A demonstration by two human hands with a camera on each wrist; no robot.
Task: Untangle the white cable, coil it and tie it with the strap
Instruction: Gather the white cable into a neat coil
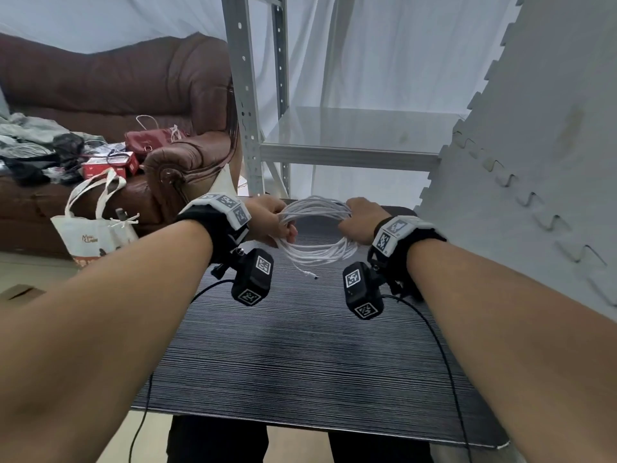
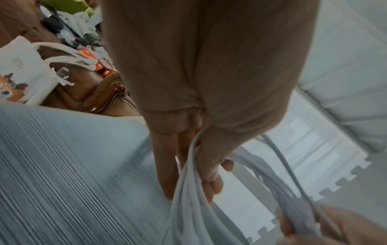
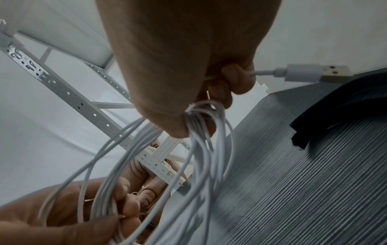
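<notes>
The white cable (image 1: 317, 252) is gathered into a round coil of several loops, held up over the far end of the dark striped table (image 1: 300, 355). My left hand (image 1: 277, 225) grips the coil's left side, fingers curled round the strands (image 2: 188, 182). My right hand (image 1: 354, 219) grips the right side, with the bundle (image 3: 201, 132) in its fist. A USB plug (image 3: 314, 74) sticks out past the right fingers. The other, small plug (image 1: 312, 276) dangles below the coil. A black band (image 3: 335, 112), possibly the strap, lies on the table near my right wrist.
A brown sofa (image 1: 133, 88) with clutter and a white tote bag (image 1: 96, 228) stand to the left. A grey metal shelf rack (image 1: 260, 128) rises behind the table. Grey foam mats (image 1: 534, 162) lean at the right. Black camera leads (image 1: 444, 362) trail over the table.
</notes>
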